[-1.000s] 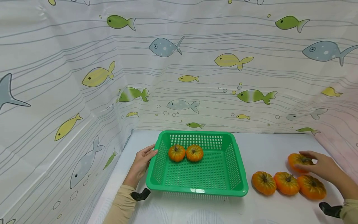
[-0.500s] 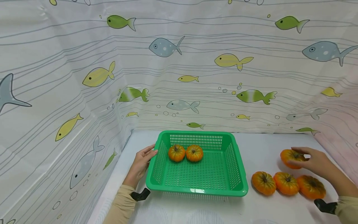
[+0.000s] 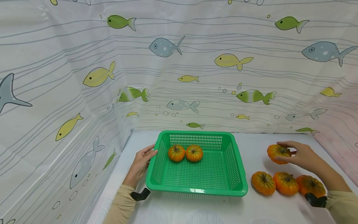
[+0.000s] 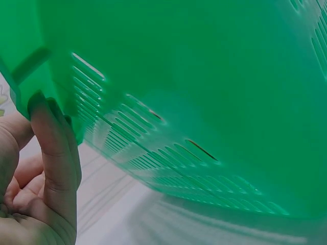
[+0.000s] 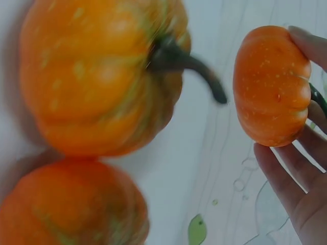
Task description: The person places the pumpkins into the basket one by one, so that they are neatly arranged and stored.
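Observation:
My right hand (image 3: 305, 157) grips a small orange pumpkin (image 3: 275, 153) between thumb and fingers, above the table to the right of the green plastic basket (image 3: 197, 189). The right wrist view shows this pumpkin (image 5: 271, 87) tilted sideways, its dark stem toward the palm. Below the hand, three more pumpkins stand in a row: a left one (image 3: 263, 183), a middle one (image 3: 286, 183), and a right one (image 3: 307, 183) partly covered by the wrist camera. My left hand (image 3: 140, 164) holds the basket's left rim, its fingers (image 4: 53, 148) curled up against the edge. Two pumpkins (image 3: 176, 153) sit side by side inside.
A white cloth covers the table (image 3: 251, 208). Behind and on both sides hangs a white curtain (image 3: 207, 90) printed with fish and wavy lines. A black wrist camera (image 3: 140, 194) is strapped to the left arm.
My right hand has lifted the pumpkin from behind the row and carried it leftward, toward the basket. The left hand and basket have stayed put.

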Tool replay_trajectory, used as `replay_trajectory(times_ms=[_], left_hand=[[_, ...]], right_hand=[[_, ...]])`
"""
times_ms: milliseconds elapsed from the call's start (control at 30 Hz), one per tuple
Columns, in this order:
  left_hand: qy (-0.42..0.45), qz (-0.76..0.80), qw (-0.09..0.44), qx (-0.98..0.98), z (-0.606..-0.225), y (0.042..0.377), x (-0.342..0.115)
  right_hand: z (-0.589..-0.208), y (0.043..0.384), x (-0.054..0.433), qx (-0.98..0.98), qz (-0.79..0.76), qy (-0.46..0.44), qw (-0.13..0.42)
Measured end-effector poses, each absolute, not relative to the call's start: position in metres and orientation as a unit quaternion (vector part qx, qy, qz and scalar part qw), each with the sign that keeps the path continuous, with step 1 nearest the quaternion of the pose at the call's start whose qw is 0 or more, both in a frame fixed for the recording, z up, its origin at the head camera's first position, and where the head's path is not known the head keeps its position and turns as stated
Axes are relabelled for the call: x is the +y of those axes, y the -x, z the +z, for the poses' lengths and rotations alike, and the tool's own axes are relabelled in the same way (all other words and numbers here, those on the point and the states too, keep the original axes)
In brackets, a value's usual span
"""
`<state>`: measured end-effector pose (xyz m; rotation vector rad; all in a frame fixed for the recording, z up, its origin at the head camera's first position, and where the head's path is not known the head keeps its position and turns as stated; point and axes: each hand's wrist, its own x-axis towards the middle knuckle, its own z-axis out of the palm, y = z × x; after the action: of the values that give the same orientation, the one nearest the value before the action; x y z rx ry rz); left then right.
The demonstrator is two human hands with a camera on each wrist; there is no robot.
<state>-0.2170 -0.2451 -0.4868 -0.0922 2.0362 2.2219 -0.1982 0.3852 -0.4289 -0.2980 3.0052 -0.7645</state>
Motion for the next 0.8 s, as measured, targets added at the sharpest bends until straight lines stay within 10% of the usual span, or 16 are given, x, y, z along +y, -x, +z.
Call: replay_trajectory(times_ms=[800], left_hand=[[0.033,0.735,0.067,0.674,-0.487,0.218,-0.245]], right_hand=[[-0.391,0.217,0.315,0.950,-0.248,0.191,-0.013]])
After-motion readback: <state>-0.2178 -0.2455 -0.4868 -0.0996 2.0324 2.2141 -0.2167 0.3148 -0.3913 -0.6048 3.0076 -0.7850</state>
